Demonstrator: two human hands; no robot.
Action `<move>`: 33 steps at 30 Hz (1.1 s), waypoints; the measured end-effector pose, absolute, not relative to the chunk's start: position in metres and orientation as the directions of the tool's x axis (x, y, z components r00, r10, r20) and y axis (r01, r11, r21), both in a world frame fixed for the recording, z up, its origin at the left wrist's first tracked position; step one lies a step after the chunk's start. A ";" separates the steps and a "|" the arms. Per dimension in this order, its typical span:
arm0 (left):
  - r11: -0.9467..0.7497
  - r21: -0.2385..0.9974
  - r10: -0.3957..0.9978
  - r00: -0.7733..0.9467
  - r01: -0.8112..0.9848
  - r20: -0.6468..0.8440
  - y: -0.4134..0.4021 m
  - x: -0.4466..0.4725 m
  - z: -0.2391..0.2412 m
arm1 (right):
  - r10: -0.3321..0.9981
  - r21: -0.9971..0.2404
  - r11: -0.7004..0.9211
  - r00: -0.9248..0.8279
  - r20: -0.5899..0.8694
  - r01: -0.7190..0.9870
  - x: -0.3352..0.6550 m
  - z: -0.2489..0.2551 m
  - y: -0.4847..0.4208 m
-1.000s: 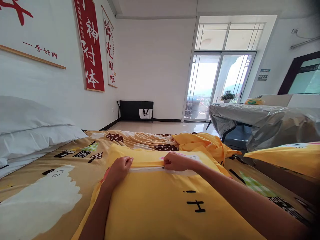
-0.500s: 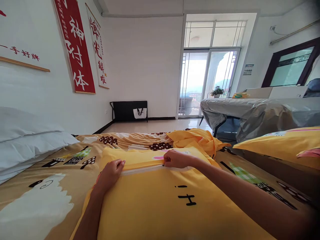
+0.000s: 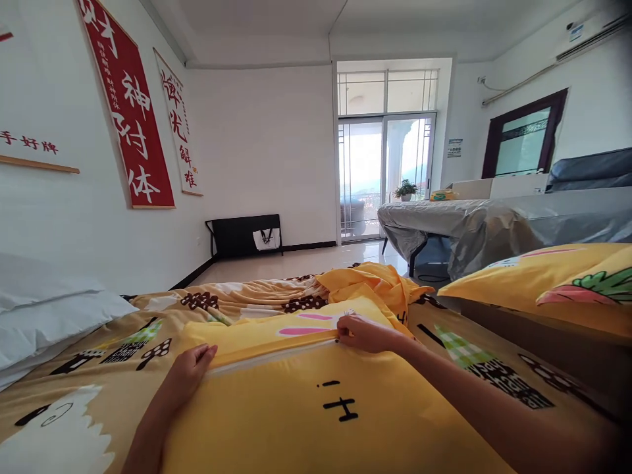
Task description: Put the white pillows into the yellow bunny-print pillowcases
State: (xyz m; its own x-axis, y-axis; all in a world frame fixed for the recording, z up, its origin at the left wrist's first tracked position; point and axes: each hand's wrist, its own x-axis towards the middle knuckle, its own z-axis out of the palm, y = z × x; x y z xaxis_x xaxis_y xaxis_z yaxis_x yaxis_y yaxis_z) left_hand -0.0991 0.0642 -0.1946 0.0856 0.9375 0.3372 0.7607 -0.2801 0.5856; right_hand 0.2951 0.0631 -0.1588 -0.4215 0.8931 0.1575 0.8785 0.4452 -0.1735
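Note:
A yellow pillow (image 3: 247, 421) lies in front of me, with black "Hi" lettering and pink rabbit ears on its cover. A pale zipper (image 3: 276, 359) runs across it under a fold of fabric. My left hand (image 3: 190, 375) is closed in a pinch on the pillowcase at the zipper's left end. My right hand (image 3: 363, 333) is closed farther right on the zipper line, its fingertips at a small dark zipper pull (image 3: 336, 340). The fingers partly hide what they grip.
A patterned blanket (image 3: 74, 388) lies beneath the pillow. White pillows (image 3: 54, 322) lie at the left, crumpled yellow cloth (image 3: 370, 280) beyond, and another yellow pillow (image 3: 494, 280) at the right. A plastic-covered table (image 3: 444, 214) stands behind.
My right hand has moved right along the zipper, away from my left hand, uncovering more of the pink ears. My left hand stays at the zipper's left end. The camera view has tilted up.

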 end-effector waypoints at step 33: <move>-0.630 0.335 0.777 0.564 0.701 0.279 0.090 0.183 -0.197 | 0.790 -0.205 0.458 -0.291 0.540 0.865 0.336 -0.223 0.054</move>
State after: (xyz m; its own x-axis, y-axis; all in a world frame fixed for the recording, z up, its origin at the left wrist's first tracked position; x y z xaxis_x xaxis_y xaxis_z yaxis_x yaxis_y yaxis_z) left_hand 0.1826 0.0904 -0.1971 0.5644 0.7768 0.2794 0.7009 -0.6297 0.3349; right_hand 0.3362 0.0539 -0.2234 -0.2905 0.7900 0.5399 0.8648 0.4582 -0.2052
